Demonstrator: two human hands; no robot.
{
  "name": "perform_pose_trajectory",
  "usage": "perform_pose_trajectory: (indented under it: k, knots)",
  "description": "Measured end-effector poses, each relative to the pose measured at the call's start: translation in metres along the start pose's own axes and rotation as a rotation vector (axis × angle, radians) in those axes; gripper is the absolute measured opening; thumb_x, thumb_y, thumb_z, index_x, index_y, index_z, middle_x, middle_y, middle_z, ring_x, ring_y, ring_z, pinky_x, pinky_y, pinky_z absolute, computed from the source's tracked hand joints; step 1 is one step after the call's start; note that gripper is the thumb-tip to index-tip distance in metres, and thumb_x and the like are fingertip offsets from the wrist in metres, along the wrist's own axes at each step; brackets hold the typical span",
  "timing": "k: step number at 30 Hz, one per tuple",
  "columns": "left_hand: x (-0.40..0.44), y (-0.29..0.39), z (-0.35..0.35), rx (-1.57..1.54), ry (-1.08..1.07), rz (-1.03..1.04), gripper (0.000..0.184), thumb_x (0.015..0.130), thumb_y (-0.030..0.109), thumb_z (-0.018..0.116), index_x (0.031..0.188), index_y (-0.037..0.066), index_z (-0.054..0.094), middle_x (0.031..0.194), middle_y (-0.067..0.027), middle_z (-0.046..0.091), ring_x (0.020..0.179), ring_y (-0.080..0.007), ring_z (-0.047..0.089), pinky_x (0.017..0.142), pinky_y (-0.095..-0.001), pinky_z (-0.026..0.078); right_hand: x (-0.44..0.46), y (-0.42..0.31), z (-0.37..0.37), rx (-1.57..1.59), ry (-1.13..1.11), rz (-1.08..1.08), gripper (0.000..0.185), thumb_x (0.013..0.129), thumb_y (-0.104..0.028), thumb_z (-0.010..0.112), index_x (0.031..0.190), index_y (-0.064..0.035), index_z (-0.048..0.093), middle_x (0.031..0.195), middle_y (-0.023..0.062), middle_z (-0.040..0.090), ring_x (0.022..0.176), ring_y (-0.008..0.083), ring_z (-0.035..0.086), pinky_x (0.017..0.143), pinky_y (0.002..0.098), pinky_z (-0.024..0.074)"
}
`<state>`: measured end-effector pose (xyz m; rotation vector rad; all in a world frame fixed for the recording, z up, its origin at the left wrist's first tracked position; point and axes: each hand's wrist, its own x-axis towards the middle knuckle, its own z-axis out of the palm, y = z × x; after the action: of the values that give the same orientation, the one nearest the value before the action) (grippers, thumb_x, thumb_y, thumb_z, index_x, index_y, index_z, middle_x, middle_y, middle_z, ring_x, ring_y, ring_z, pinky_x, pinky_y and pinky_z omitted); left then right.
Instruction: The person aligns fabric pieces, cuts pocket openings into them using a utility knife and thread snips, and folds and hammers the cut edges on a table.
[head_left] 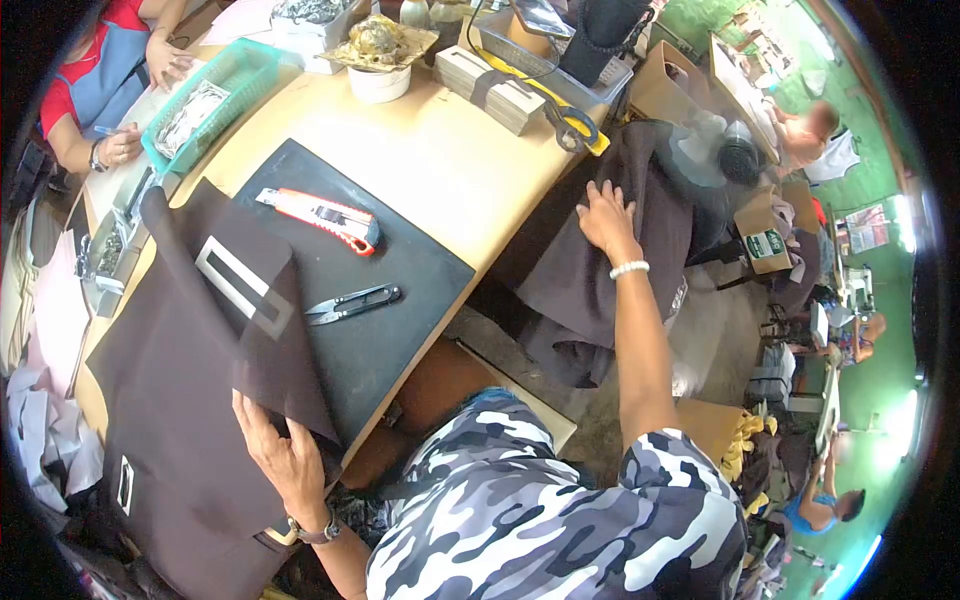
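Observation:
My left hand (pixel 283 458), a watch on its wrist, is closed at the lower edge of a dark brown fabric piece (pixel 180 400), with some fingers over the cloth. The piece curls up at its far side and bears a white rectangular frame (pixel 243 285), partly blurred. My right hand (pixel 608 218), with a white bead bracelet, lies with fingers spread on a draped dark brown fabric pile (pixel 600 285). Between the hands, a red-and-white utility knife (pixel 322 216) and black thread snips (pixel 352 304) rest on a black cutting mat (pixel 410 260).
Beyond the mat are a teal basket (pixel 225 105), a white tub (pixel 380 85), a banded stack of pale strips (pixel 488 92) and scissors (pixel 573 128). A co-worker's hand (pixel 122 146) holds a pen at upper left. A fan (pixel 738 152) stands right of the fabric pile.

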<state>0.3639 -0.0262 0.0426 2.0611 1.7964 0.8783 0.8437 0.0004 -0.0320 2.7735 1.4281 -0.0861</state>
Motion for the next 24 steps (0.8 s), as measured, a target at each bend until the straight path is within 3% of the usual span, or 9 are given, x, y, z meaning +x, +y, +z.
perform_pose_trajectory:
  k: [6, 9, 12, 13, 16, 19, 20, 22, 24]
  knots:
    - [0.002, 0.015, -0.003, -0.095, 0.053, 0.016, 0.047, 0.089, 0.01, 0.05, 0.134, 0.0, 0.039, 0.138, -0.0188, 0.039, 0.128, -0.0331, 0.038, 0.105, -0.0408, 0.03, -0.071, -0.016, -0.014, -0.077, 0.331, -0.012, 0.054, 0.086, -0.034, 0.055, 0.132, -0.0073, 0.045, 0.143, 0.0246, 0.028, 0.132, 0.0437, 0.024, 0.105, 0.0589, 0.0203]
    - [0.0, 0.015, -0.006, -0.076, 0.06, 0.006, 0.046, 0.091, 0.013, 0.049, 0.134, 0.0, 0.039, 0.138, -0.0185, 0.039, 0.128, -0.0323, 0.037, 0.105, -0.0406, 0.03, -0.084, -0.014, -0.021, -0.193, 0.513, 0.109, 0.047, 0.087, -0.037, 0.052, 0.126, -0.0102, 0.053, 0.144, 0.0228, 0.025, 0.132, 0.0423, 0.022, 0.103, 0.0598, 0.0212]
    - [0.0, 0.016, -0.005, -0.078, 0.062, 0.013, 0.045, 0.092, 0.015, 0.048, 0.134, 0.0, 0.039, 0.138, -0.0181, 0.039, 0.128, -0.0319, 0.037, 0.105, -0.0402, 0.03, -0.088, 0.001, -0.016, -0.18, 0.5, 0.365, 0.044, 0.088, -0.035, 0.051, 0.124, -0.0097, 0.054, 0.145, 0.0219, 0.025, 0.132, 0.0435, 0.023, 0.102, 0.0612, 0.0218]
    - [0.0, 0.016, -0.004, -0.083, 0.062, 0.018, 0.044, 0.093, 0.015, 0.048, 0.134, 0.0, 0.04, 0.138, -0.0181, 0.039, 0.128, -0.0317, 0.037, 0.105, -0.0401, 0.03, -0.088, 0.01, -0.013, -0.054, 0.395, 0.455, 0.045, 0.089, -0.036, 0.049, 0.126, -0.0104, 0.052, 0.145, 0.0219, 0.024, 0.132, 0.0418, 0.024, 0.1, 0.0642, 0.0213]
    - [0.0, 0.017, -0.002, -0.071, 0.04, 0.014, 0.044, 0.093, 0.015, 0.048, 0.133, 0.0, 0.04, 0.138, -0.0181, 0.039, 0.128, -0.0313, 0.038, 0.104, -0.0399, 0.031, -0.086, 0.041, 0.001, 0.234, 0.194, 0.599, 0.049, 0.087, -0.029, 0.055, 0.129, -0.0061, 0.047, 0.142, 0.023, 0.031, 0.131, 0.038, 0.03, 0.104, 0.0567, 0.0243]
    - [0.001, 0.016, 0.0, -0.077, 0.045, 0.016, 0.043, 0.093, 0.015, 0.048, 0.133, -0.001, 0.041, 0.137, -0.018, 0.04, 0.127, -0.0305, 0.039, 0.104, -0.0395, 0.031, -0.088, 0.071, 0.012, 0.489, 0.506, 0.48, 0.056, 0.082, -0.02, 0.062, 0.13, 0.0016, 0.042, 0.135, 0.0226, 0.041, 0.125, 0.0348, 0.04, 0.105, 0.045, 0.0301]
    - [0.001, 0.016, 0.0, -0.072, 0.042, 0.013, 0.043, 0.093, 0.015, 0.048, 0.133, -0.001, 0.041, 0.137, -0.0179, 0.041, 0.127, -0.0303, 0.039, 0.104, -0.0394, 0.031, -0.09, 0.079, 0.012, 0.383, 0.623, 0.498, 0.059, 0.078, -0.009, 0.065, 0.129, 0.0081, 0.04, 0.123, 0.0219, 0.052, 0.116, 0.0353, 0.049, 0.1, 0.0367, 0.0362]
    - [0.002, 0.018, 0.001, -0.066, 0.041, 0.007, 0.043, 0.093, 0.016, 0.048, 0.133, -0.001, 0.041, 0.136, -0.0178, 0.041, 0.127, -0.0298, 0.039, 0.104, -0.0392, 0.031, -0.085, 0.122, 0.029, 0.503, 0.636, 0.57, 0.06, 0.077, -0.003, 0.059, 0.132, 0.0076, 0.038, 0.11, 0.0193, 0.059, 0.1, 0.0303, 0.058, 0.088, 0.0364, 0.0441]
    - [0.003, 0.019, 0.001, -0.064, 0.041, -0.001, 0.043, 0.094, 0.016, 0.047, 0.133, -0.002, 0.041, 0.136, -0.0178, 0.041, 0.127, -0.0296, 0.039, 0.104, -0.039, 0.031, -0.085, 0.149, 0.032, 0.91, 0.618, 0.668, 0.049, 0.076, 0.001, 0.055, 0.124, 0.006, 0.046, 0.101, 0.0164, 0.061, 0.089, 0.0258, 0.06, 0.08, 0.0347, 0.0465]
